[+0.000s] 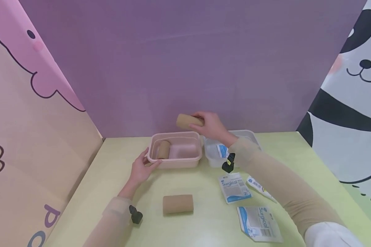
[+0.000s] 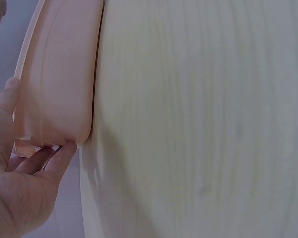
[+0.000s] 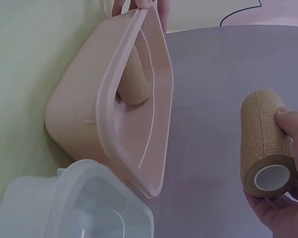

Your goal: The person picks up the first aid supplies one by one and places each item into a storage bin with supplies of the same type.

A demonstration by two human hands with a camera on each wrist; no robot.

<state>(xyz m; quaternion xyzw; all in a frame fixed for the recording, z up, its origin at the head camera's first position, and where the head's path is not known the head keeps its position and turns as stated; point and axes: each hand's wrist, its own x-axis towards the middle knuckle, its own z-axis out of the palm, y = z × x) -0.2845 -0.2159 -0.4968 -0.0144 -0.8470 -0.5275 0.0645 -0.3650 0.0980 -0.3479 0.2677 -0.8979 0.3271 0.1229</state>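
Observation:
My right hand (image 1: pixel 211 127) grips a tan cohesive bandage roll (image 3: pixel 264 136) by one end, holding it above the back right corner of a pink plastic bin (image 1: pixel 185 164). The roll's white core shows in the right wrist view. My left hand (image 1: pixel 140 168) holds the bin's left end, its thumb along the rim and its fingertips under the edge (image 2: pixel 25 148). Inside the bin, at the left, lies another tan roll (image 1: pixel 164 150). A third tan bandage roll (image 1: pixel 178 204) lies on its side on the table, in front of the bin.
Right of the pink bin stands a translucent white bin (image 1: pixel 214 161) with a blue-and-white packet (image 1: pixel 222 151) in it. Two flat "Surgical" packets (image 1: pixel 235 188) and a slim white packet (image 1: pixel 261 188) lie on the table's right half. A purple wall (image 1: pixel 185 68) rises behind.

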